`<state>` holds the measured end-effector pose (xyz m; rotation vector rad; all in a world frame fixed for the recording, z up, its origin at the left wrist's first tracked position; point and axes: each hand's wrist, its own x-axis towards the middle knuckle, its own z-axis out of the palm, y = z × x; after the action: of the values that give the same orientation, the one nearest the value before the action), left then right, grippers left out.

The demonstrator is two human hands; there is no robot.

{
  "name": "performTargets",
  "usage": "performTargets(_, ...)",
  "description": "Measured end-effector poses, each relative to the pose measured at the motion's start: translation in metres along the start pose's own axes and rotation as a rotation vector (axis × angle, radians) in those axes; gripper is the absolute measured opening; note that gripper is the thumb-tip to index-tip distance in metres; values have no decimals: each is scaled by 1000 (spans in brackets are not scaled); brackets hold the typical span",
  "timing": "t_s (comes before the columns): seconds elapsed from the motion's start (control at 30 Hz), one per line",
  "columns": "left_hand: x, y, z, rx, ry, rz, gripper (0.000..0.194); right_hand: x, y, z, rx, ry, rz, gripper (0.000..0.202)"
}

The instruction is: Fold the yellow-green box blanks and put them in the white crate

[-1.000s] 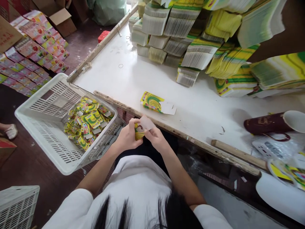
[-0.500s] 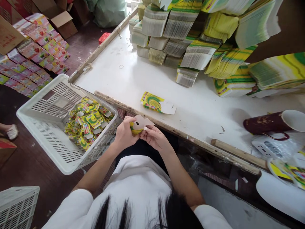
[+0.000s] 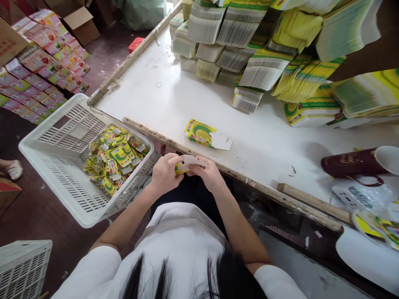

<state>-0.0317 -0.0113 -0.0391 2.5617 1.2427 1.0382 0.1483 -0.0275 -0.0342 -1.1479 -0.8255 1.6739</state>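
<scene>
A small yellow carton [image 3: 180,169] with a white flap [image 3: 188,160] is between the 2 hands, just beside the near edge of the table [image 3: 140,91]. The left hand [image 3: 166,172] has its grip closed around the yellow end; the right hand [image 3: 211,173] pinches the flap. Ahead, on the table, lies 1 larger-looking carton [image 3: 199,133]; leftward stands a white crate [image 3: 64,154] holding yellow packets [image 3: 120,155]; beyond rise card stacks [image 3: 264,70].

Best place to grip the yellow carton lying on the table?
Probably the printed body of the yellow carton, pinched across its long edges from above: it lies flat, while the thin white flap at its right end would likely bend.
</scene>
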Motion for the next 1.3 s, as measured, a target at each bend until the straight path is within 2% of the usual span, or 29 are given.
performTargets(0.17, -2, -1, 4, -27, 14, -23, 53, -3, 4, 4, 123, 41, 78, 38)
performTargets(0.43, -1, 0, 2, 50, -12, 19, 57, -2, 5, 5, 132, 114, 70, 28)
performTargets(0.7, -2, 7, 2, 32, 46, 63, 56, 11, 23, -4, 368, -62, 238, 18)
performTargets(0.8, 1, 8, 0, 0, 82, 54, 57, 8, 27, -5, 427, -131, 252, 19)
performTargets(0.87, 2, 8, -1, -34, 88, 19, 59, 4, 29, -5, 465, -147, 227, 23)
performTargets(1.0, 4, 4, -3, -103, 68, -68, 62, 1, 33, -9, 460, -203, 84, 39)
performTargets(1.2, 5, 5, -6, -177, -106, -92, 62, 13, 25, -10, 244, -197, -47, 40)
performTargets(1.3, 6, 5, -8, -180, -164, -148, 62, 13, 16, -7, 81, -169, -174, 36)
